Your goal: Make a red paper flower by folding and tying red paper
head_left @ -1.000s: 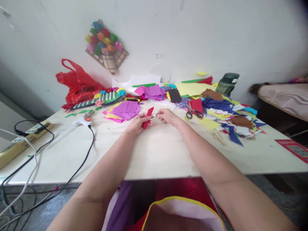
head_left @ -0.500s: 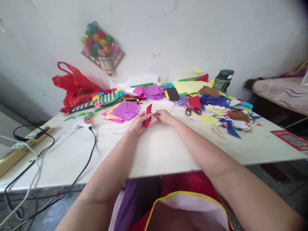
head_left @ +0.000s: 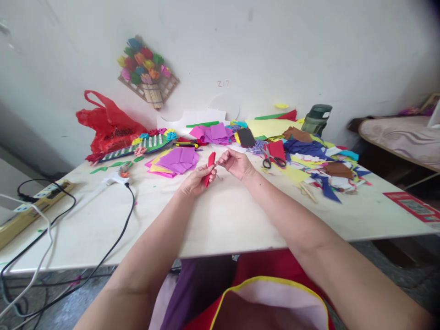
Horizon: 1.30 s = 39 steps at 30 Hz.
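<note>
Above the middle of the white table (head_left: pixel 233 220), a red folded strip (head_left: pixel 211 160) stands tilted in the left hand (head_left: pixel 198 179), thumb and fingers closed firmly about it. The right hand (head_left: pixel 236 164) lies at three o'clock of the strip, its fingertips drawn together just beside the edge — whether they grip anything is too small to tell. About the strip: purple sheets (head_left: pixel 178 159) between nine and ten o'clock; a white corded tool (head_left: pixel 118 178) at nine; scissors (head_left: pixel 273 160) near three — well apart.
</note>
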### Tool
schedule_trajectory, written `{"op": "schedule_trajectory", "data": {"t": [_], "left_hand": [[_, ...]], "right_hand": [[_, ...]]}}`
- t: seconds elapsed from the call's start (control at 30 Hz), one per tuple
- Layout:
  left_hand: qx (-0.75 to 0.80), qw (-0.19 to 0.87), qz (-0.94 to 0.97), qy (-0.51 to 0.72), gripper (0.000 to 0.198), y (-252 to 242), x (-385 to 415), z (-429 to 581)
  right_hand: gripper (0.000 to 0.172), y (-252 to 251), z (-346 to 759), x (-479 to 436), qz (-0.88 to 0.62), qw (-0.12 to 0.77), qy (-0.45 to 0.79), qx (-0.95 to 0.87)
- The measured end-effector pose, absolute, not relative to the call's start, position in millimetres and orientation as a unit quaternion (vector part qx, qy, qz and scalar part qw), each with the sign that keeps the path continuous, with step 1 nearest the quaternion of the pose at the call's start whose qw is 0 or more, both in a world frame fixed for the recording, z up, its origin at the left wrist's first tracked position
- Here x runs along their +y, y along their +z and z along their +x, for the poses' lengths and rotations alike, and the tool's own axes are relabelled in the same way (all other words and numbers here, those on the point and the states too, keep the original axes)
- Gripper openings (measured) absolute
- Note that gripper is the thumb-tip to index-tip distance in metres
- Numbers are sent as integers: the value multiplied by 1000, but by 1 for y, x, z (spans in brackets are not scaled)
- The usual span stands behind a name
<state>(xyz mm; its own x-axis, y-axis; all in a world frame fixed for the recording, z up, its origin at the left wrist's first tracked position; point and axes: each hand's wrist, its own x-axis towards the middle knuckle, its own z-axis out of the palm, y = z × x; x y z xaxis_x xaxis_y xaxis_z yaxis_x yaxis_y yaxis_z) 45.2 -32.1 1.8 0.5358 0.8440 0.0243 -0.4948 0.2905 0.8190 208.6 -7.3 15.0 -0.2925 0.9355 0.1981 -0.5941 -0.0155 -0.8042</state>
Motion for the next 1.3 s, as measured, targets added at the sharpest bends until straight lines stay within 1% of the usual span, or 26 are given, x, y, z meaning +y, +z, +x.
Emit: {"op": "schedule_trajectory", "data": {"t": [0.1, 0.37, 0.63, 0.8, 0.9, 1.03, 1.1, 1.17, 1.3], "left_hand": [[196, 781, 416, 424, 23, -1, -32, 48], [203, 751, 453, 435, 15, -2, -36, 63], [255, 712, 457, 468, 19, 0, -36, 61], [284, 706, 435, 481, 18, 2, -35, 58], [289, 712, 419, 484, 14, 3, -34, 55], [288, 721, 407, 481, 10, -1, -30, 51], [285, 727, 404, 476, 8, -4, -28, 50], [286, 732, 402, 470, 6, -5, -26, 49], [298, 745, 389, 454, 4, -5, -26, 50]], "right_hand": [[25, 18, 203, -6, -197, 568, 692, -400], [27, 16, 200, 1, -284, 584, 687, -328], [23, 18, 199, -7, -297, 604, 681, -289], [22, 15, 197, -8, -295, 600, 681, -298], [21, 11, 197, -8, -285, 572, 681, -358], [19, 6, 201, -6, -240, 484, 705, -459], [16, 4, 204, -4, -238, 457, 705, -488], [15, 3, 206, -3, -260, 446, 698, -495], [21, 1, 208, -3, -306, 442, 695, -478]]}}
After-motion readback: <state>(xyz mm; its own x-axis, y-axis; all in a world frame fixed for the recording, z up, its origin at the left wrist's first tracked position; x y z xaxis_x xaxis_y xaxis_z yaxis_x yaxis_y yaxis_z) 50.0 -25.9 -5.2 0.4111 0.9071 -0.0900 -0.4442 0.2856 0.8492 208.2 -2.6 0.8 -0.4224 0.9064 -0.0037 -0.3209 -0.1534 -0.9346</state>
